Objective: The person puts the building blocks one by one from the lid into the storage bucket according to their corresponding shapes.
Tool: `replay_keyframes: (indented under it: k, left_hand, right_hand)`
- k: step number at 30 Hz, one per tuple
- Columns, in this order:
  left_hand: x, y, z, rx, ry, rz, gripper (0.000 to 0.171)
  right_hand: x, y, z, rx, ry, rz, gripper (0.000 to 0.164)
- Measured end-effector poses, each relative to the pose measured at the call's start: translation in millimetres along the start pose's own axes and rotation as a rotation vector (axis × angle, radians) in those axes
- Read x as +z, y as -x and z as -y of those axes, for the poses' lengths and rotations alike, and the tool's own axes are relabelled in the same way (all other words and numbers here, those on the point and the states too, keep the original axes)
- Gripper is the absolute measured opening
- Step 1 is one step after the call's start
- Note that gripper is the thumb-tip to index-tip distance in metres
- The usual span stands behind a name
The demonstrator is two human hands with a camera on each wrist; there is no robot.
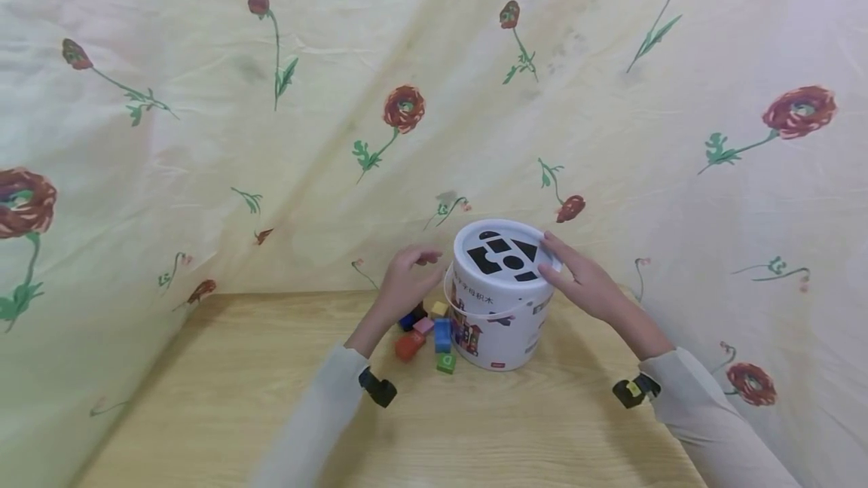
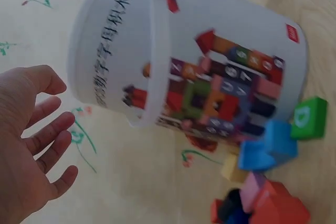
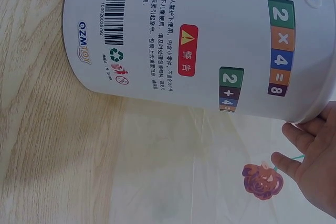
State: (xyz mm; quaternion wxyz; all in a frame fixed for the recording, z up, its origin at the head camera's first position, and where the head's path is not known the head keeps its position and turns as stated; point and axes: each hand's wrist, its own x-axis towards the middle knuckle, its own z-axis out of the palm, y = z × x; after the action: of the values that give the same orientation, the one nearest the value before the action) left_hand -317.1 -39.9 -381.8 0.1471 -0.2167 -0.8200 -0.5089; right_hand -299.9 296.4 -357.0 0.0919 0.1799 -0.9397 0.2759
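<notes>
A white toy bucket (image 1: 502, 322) with a carry handle and pictures of coloured blocks stands upright on the table. Its white lid (image 1: 468, 239) has black shape openings and sits on the top. My right hand (image 1: 583, 281) rests on the lid's right edge, fingers mostly straight, as the right wrist view also shows. To the left of the bucket, my left hand (image 1: 410, 281) is held in the air just apart from the lid, fingers loosely bent and holding nothing. Below it lie several blocks, among them a red block (image 1: 409, 346), a blue block (image 1: 442, 336) and a green block (image 1: 445, 363).
The wooden table (image 1: 258, 382) stretches to the left and in front of the bucket. A pale flowered cloth (image 1: 325, 209) hangs close behind the bucket and along both sides. A pink block (image 1: 423, 325) and a yellow block (image 1: 439, 309) lie against the bucket's left side.
</notes>
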Motion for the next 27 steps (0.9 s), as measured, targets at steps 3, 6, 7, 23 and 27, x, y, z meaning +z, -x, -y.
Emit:
replay_keyframes:
  k: [3, 6, 7, 23, 27]
  left_hand:
    - [-1.3, 8.3, 15.5, -0.004, -0.002, 0.045, 0.034]
    - [-0.2, 16.1, 33.4, -0.006, -0.015, 0.094, 0.037]
    - [0.7, 18.6, 39.6, -0.007, -0.024, 0.114, 0.038]
    - [21.7, 44.5, 99.1, -0.01, -0.248, 0.356, 0.057]
    - [23.7, 46.8, 100.6, 0.005, -0.301, 0.355, 0.06]
  right_hand:
    - [0, 0, 0, 0.0, 0.001, 0.001, 0.072]
    - [0, 0, -1, 0.0, 0.001, 0.002, 0.072]
    - [0, 0, -1, 0.0, 0.001, 0.001, 0.072]
    - [0, 1, 2, 0.008, 0.0, 0.01, 0.072]
    - [0, 0, 1, 0.005, -0.001, 0.011, 0.072]
